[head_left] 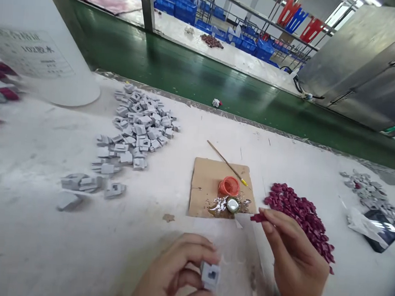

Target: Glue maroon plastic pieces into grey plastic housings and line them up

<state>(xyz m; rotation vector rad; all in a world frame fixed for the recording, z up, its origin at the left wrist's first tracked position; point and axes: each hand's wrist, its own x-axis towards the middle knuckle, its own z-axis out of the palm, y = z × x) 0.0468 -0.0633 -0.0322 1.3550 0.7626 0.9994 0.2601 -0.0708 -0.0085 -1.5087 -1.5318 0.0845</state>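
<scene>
My left hand (176, 276) is at the bottom centre, fingers closed round a small grey block (210, 275) with a dark recess in its face. My right hand (294, 256) is beside it to the right, pinching a small dark red piece (258, 217) between thumb and fingertips. That piece hovers just right of a brown cardboard square (205, 184). On the cardboard sit an orange cap (229, 185), a small shiny glue pot (232, 205) in a wet patch, and a thin stick (226, 163).
A heap of dark red pieces (300, 217) lies right of the cardboard. Many grey blocks (138, 126) are piled at the left centre, more at the far right (370, 192). A large white container (39, 44) stands back left. A green conveyor belt (204, 81) runs behind the white table.
</scene>
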